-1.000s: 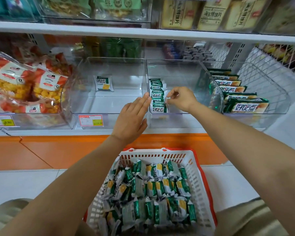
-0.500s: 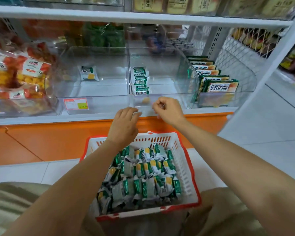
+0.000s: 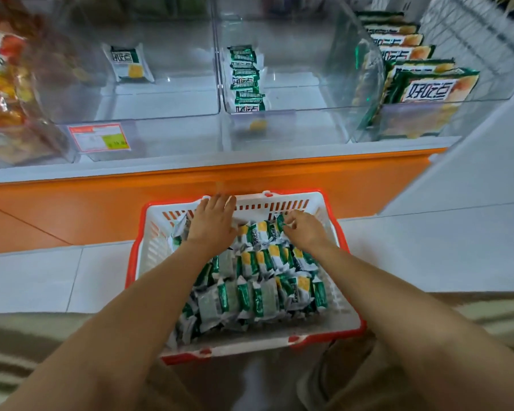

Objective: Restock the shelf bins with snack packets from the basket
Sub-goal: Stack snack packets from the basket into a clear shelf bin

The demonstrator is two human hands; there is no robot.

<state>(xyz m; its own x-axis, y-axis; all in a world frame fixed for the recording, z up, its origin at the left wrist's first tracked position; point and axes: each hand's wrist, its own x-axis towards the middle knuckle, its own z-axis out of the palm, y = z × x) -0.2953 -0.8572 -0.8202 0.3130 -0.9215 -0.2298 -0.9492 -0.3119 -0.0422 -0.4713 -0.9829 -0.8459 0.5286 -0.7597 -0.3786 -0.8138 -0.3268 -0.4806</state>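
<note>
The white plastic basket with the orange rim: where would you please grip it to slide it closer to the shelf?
Probably by the two long sides of the orange rim, one of the hands on each, coming from above. The white plastic basket is open-topped and heaped with green-and-white snack packets, and no handle shows.

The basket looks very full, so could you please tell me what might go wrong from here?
The packets are heaped loosely in the basket, so grabbing a handful with either hand could spill some. The row in the middle bin stands on edge; adding more might topple it.
</note>
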